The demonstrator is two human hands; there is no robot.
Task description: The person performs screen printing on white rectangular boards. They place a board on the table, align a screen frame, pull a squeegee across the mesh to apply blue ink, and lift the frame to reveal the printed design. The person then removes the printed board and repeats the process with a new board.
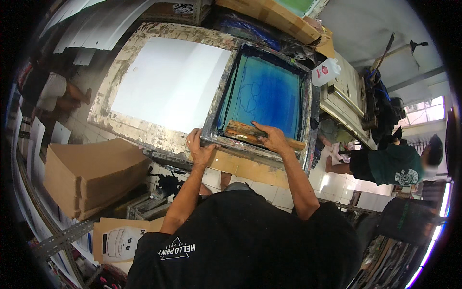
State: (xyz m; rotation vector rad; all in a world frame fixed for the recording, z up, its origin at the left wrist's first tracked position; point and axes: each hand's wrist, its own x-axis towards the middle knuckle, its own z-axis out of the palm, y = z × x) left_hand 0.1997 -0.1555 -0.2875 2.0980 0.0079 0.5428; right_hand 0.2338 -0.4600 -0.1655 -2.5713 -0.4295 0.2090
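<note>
A screen-printing frame (220, 98) with dark, ink-stained edges lies on the worn table. Its blue mesh (272, 94) carries a faint line drawing. My left hand (199, 148) is closed on the frame's near left corner. Along the near inner edge of the frame lies a long wooden squeegee (244, 130), worn and stained. My right hand (275, 139) grips the squeegee toward its right half, index finger stretched along it. The squeegee's blade is hidden. To the left of the frame, a large white sheet (168, 82) lies flat on the table.
The scuffed printing table (103, 103) reaches left beyond the sheet. A stack of brown cardboard (91, 176) stands at the near left. One person (392, 164) in a dark green shirt is at the right; another person's legs (67, 94) show at the far left. A white container (326, 72) stands beyond the frame.
</note>
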